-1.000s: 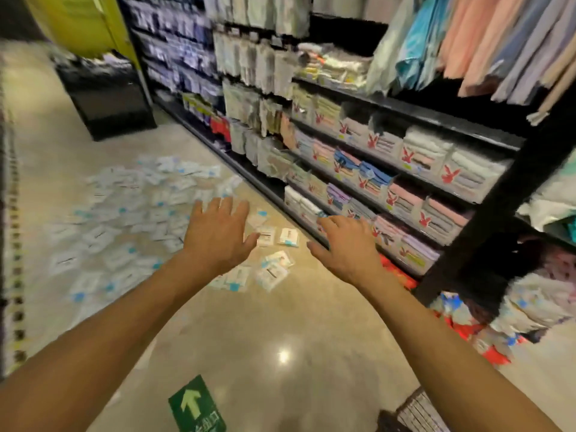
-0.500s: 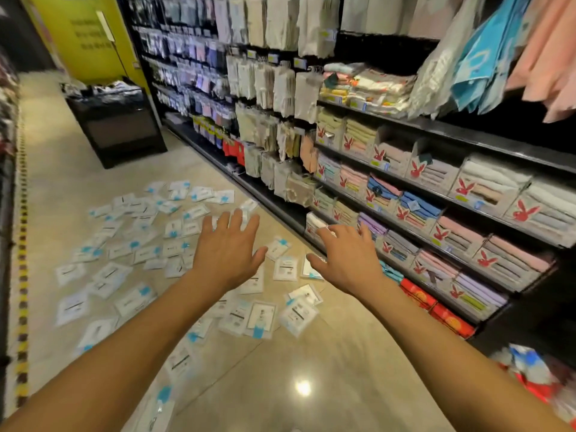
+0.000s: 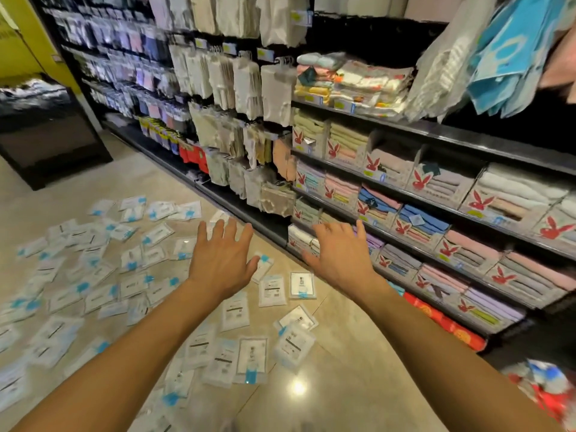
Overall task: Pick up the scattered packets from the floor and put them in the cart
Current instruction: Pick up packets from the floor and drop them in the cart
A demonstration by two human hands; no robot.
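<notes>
Several small clear packets with white cards and blue tabs lie scattered across the tiled floor, from the far left to just below my arms. Two of them lie side by side between my hands. My left hand is stretched out above the packets with its fingers spread, holding nothing. My right hand reaches forward beside the lowest shelf, fingers spread and empty. The cart is not in view.
A tall black shelving unit packed with boxed towels and hanging garments runs along the right side. A dark display stand is at the far left. A yellow wall is behind it. Bare glossy floor lies near my feet.
The view has moved forward and tilted up toward the packets. They now lie closer beneath my arms. Both hands stay outstretched and empty. The cart edge and the green floor arrow have left the frame.
</notes>
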